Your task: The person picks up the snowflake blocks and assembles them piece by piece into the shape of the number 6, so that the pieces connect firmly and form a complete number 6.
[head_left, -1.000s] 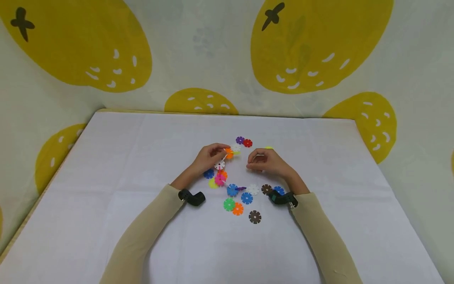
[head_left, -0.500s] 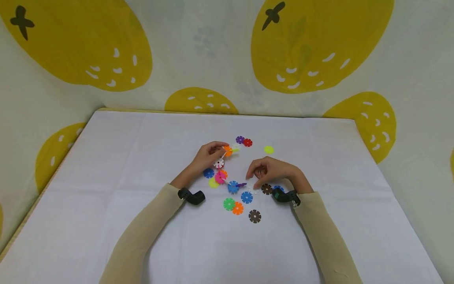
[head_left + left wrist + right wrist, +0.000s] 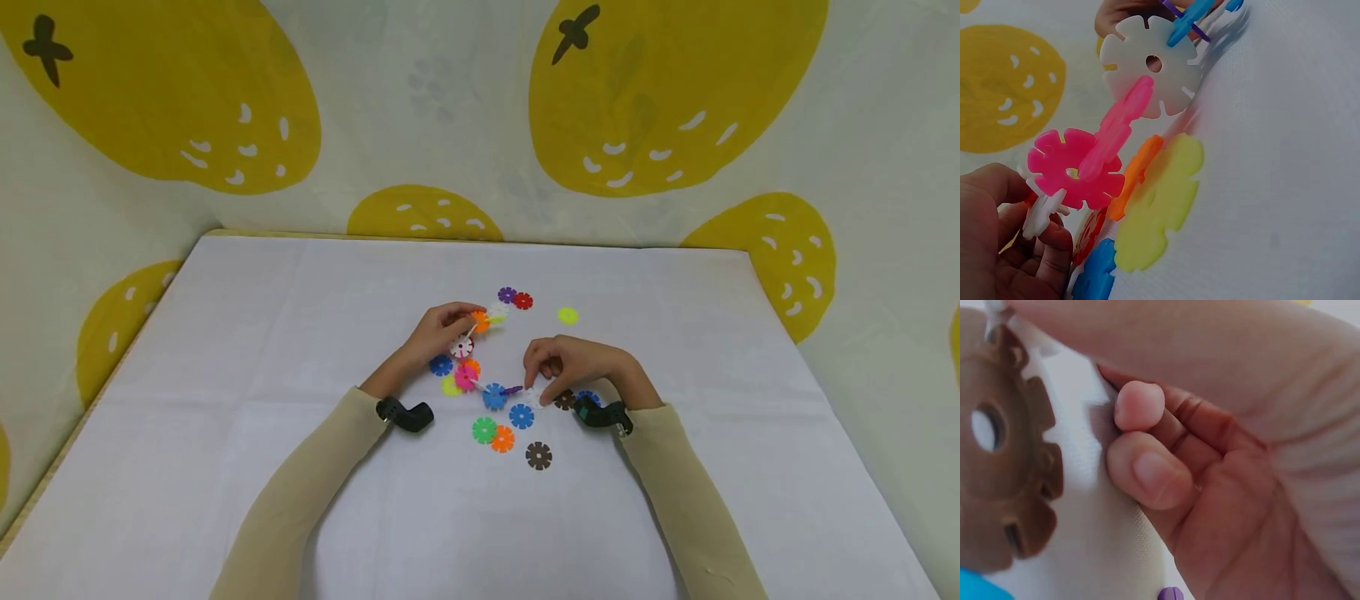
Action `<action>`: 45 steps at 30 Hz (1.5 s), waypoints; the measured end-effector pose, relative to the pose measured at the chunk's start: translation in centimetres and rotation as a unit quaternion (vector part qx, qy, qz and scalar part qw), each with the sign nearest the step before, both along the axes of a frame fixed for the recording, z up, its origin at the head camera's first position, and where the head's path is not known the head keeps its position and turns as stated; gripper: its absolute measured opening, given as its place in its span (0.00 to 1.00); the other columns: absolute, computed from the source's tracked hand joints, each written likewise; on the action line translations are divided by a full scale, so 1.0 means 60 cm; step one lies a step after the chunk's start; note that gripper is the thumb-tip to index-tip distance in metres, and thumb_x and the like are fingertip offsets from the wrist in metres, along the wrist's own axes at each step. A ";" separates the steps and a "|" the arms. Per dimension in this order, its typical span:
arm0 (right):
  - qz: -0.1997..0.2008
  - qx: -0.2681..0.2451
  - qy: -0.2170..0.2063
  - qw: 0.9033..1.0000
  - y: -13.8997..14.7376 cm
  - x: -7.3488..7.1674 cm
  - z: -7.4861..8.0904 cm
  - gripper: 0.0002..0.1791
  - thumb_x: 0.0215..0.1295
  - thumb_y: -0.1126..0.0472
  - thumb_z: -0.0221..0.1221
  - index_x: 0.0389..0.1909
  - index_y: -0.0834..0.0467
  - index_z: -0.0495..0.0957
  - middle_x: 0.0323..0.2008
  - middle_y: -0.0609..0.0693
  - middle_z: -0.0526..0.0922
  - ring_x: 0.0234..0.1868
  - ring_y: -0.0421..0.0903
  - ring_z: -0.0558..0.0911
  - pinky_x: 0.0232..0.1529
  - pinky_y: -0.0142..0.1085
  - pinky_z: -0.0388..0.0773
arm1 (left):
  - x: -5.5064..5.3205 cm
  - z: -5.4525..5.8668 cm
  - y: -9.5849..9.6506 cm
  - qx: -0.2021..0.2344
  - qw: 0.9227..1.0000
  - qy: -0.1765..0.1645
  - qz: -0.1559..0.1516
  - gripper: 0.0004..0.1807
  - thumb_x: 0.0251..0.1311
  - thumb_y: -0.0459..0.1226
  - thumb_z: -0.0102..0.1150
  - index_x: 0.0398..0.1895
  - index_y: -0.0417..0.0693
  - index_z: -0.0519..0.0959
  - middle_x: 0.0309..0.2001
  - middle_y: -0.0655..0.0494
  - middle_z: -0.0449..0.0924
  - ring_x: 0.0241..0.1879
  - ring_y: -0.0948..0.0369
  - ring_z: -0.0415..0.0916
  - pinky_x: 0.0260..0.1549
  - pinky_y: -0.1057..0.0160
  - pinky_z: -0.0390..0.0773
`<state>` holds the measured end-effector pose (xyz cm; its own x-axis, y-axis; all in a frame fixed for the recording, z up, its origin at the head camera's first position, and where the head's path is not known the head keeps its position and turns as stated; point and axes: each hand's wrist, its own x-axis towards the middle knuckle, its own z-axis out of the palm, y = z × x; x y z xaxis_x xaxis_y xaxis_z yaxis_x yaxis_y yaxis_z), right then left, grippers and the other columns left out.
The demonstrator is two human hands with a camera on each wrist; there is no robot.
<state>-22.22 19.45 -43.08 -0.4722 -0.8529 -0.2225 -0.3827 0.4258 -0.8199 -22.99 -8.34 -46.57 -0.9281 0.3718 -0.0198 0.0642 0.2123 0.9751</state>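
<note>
My left hand [image 3: 437, 332] pinches one end of a chain of slotted plastic snowflake discs, near an orange disc [image 3: 481, 322]. In the left wrist view, a pink disc [image 3: 1054, 164] and a white disc [image 3: 1132, 59] stand at angles, joined by slots. A light blue disc [image 3: 494, 397] and a purple disc [image 3: 512, 390] form the chain's near end. My right hand [image 3: 573, 367] reaches down just right of that end, thumb and forefinger curled around a loose white snowflake disc [image 3: 533, 398], partly hidden by them. A brown disc [image 3: 1022, 456] lies beside the right thumb.
Loose discs lie around the chain on the white cloth [image 3: 360, 500]: green [image 3: 484, 430], orange [image 3: 502, 439], blue [image 3: 521, 416] and brown [image 3: 538, 456] nearer me. Purple [image 3: 507, 295], red [image 3: 523, 301] and yellow [image 3: 568, 316] ones lie farther back. A patterned curtain [image 3: 420, 100] hangs behind.
My right hand has come down and toward me from beside the yellow disc to the loose white disc, its fingers closing in. The left hand stays nearly still with the chain.
</note>
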 end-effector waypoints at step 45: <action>-0.409 -0.151 -0.079 0.896 -0.030 -0.005 -0.026 0.16 0.68 0.61 0.60 0.52 0.65 0.77 0.35 0.55 0.81 0.28 0.43 0.82 0.35 0.29 0.80 | -0.004 -0.005 0.001 -0.018 1.000 0.004 -0.023 0.16 0.68 0.39 0.57 0.54 0.39 0.79 0.40 0.48 0.82 0.33 0.61 0.74 0.25 0.71 0.74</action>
<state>-22.51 17.64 -44.64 -0.9501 -0.2678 -0.1596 0.0883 0.2600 -0.9616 -23.23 -8.28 -46.85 -0.9105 0.4127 -0.0264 0.0827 0.2440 0.9662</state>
